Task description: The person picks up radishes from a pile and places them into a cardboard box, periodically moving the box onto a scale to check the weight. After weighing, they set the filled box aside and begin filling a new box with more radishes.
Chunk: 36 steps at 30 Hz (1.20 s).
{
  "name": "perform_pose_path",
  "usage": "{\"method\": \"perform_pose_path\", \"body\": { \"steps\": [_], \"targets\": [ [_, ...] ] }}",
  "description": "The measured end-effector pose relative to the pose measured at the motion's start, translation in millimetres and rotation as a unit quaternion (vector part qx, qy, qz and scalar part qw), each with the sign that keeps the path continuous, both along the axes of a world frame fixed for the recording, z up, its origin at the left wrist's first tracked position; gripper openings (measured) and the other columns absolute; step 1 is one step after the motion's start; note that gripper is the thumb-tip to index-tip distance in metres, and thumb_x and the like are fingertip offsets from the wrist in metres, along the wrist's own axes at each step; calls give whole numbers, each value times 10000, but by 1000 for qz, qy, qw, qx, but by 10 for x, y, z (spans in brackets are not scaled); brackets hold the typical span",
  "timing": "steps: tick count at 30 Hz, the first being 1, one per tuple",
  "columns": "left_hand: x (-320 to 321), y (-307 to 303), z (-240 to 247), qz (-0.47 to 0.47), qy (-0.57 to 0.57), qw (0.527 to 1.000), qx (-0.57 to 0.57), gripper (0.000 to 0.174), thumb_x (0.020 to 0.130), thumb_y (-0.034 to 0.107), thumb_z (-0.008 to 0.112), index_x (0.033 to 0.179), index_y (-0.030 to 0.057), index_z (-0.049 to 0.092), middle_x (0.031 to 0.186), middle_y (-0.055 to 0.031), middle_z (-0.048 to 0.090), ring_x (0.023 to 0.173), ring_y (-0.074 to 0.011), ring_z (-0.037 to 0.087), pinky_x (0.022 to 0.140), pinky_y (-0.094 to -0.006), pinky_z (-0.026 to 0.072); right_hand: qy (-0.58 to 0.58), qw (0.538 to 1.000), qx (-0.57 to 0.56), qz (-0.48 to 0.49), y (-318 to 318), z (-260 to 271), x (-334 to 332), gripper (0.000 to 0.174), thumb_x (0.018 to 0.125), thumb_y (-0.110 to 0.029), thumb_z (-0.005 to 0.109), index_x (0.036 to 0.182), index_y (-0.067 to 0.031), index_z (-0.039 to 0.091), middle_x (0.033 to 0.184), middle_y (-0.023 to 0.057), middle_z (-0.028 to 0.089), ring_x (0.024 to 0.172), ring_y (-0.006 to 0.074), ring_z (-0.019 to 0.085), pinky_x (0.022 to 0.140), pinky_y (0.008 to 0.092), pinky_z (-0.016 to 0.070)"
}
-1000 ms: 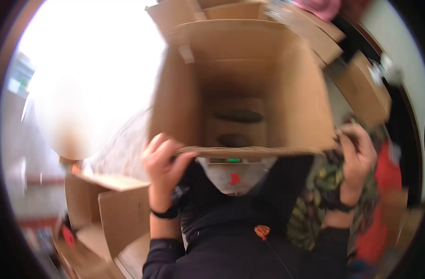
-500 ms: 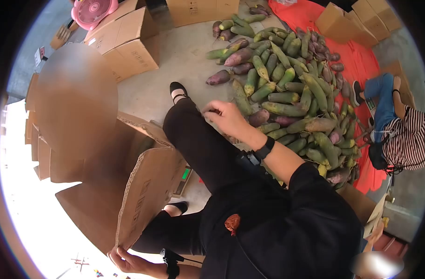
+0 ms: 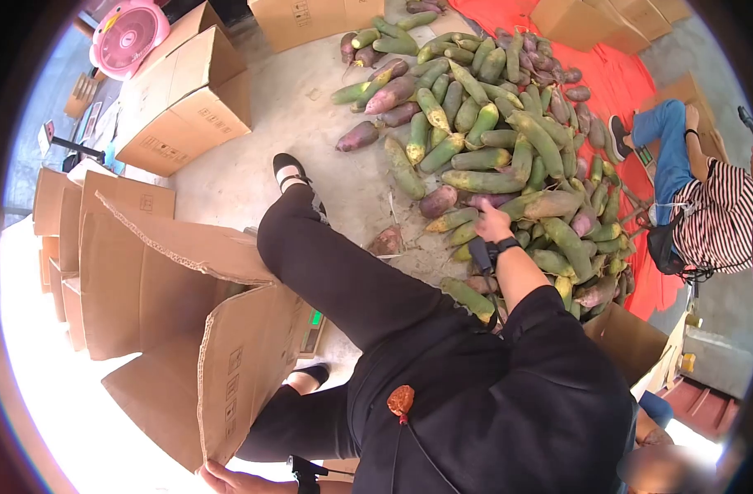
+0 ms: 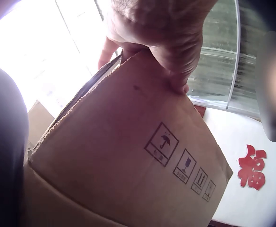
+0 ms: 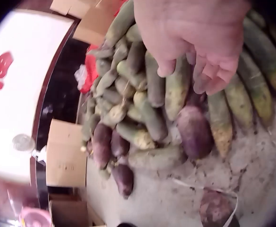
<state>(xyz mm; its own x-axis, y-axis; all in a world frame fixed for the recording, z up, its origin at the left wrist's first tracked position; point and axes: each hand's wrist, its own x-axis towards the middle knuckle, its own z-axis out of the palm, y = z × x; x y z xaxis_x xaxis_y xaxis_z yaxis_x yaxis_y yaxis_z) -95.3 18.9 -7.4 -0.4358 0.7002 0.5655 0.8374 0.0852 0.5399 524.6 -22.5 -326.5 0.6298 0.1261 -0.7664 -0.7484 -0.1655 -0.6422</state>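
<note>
**Left hand on the box flap, right hand over the root pile**

The open cardboard box [image 3: 146, 280] stands on the concrete floor at the person's left, beside the bent leg, with its flaps raised. The left hand [image 4: 157, 28] grips the edge of 1 flap [image 3: 244, 370]. 1 digit presses on the printed outer face and the others curl round the edge to the far side.

The right arm reaches forward past the knee with the wrist bent down. The right hand [image 5: 199, 33] hangs palm-down over the near edge of the pile of green and purple roots [image 3: 491, 140]. Its fingers [image 5: 209, 80] are loosely bent, a little apart, and close on nothing. Their tips sit just over a green root [image 5: 176, 94] and a purple root [image 5: 195, 130]; contact cannot be told.

Beyond the pile lies a red sheet [image 3: 631, 90], where a seated person [image 3: 722, 222] works. Closed boxes [image 3: 187, 99] and a pink fan [image 3: 129, 37] stand further left.
</note>
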Motion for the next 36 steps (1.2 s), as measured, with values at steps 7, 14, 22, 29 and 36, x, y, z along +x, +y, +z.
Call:
{"method": "perform_pose_path", "body": {
  "steps": [7,14,22,29,36],
  "targets": [
    [23,29,11,-4,49,998,38,271,832,277,652,816,7,662,655,-120,578,610,-257,532,608,-374,448,-17,976,54,-210,-765,-92,771,532,807,-350,709,1192,-71,470,1109,154,516,881,338,548,659,470,516],
    [78,86,37,-2,101,992,76,329,821,313,662,715,1,667,556,-110,548,533,-264,521,557,-396,442,1,990,45,-135,-852,-213,1083,345,858,-422,625,972,-107,544,836,89,556,658,258,529,505,372,448],
    [305,27,124,-11,-122,992,2,110,884,52,500,832,-11,573,797,-35,536,763,-135,486,704,-260,415,71,972,220,34,-414,191,158,251,871,-385,619,950,-148,591,810,-25,604,648,111,537,509,267,400],
    [462,80,299,-57,-30,998,-5,102,779,40,605,720,-17,544,687,-66,507,684,-184,458,625,-287,379,-13,906,270,326,799,1499,-676,257,884,-284,616,1064,-105,578,933,-13,626,769,118,582,611,251,443],
    [434,101,336,-66,10,998,18,239,771,172,685,688,-11,556,646,-74,528,610,-178,488,546,-278,371,-279,693,337,573,1718,3222,-1323,488,858,-246,604,1238,36,485,1070,54,597,900,119,552,755,245,414]
  ]
}}
